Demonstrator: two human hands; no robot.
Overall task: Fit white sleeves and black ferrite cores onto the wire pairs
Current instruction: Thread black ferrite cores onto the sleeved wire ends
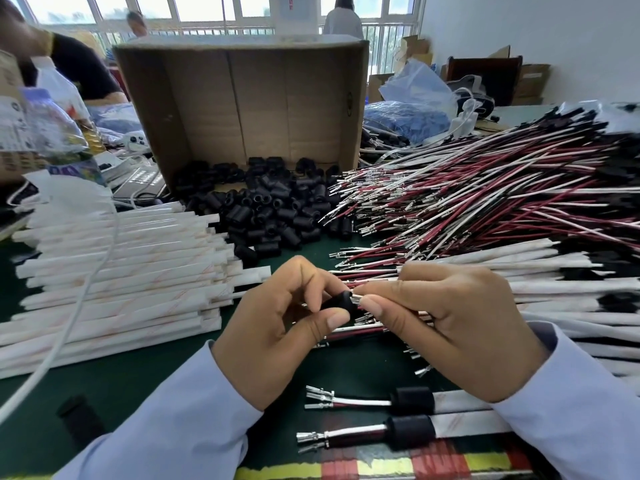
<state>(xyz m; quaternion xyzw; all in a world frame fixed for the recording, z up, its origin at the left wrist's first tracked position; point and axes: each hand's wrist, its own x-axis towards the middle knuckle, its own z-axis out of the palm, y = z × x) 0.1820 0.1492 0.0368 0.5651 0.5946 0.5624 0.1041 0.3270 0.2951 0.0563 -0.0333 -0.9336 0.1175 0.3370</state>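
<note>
My left hand (277,320) pinches a black ferrite core (341,302) between thumb and fingers. My right hand (453,323) pinches a wire pair (358,298) whose metal terminals meet the core's opening. Loose black cores (273,206) lie heaped in front of a cardboard box. Flat white sleeves (121,271) are stacked at the left. Red and white wire pairs (467,202) fill the right side. Near the front edge lie two wire pairs that carry a core and a sleeve, one (412,400) above the other (410,432).
An open cardboard box (242,98) lies on its side at the back. A white cable (79,299) crosses the sleeves. One core (78,415) lies at the front left. Sleeved wires (561,289) lie at the right. Plastic bags and bottles (52,133) stand at the left, with people behind.
</note>
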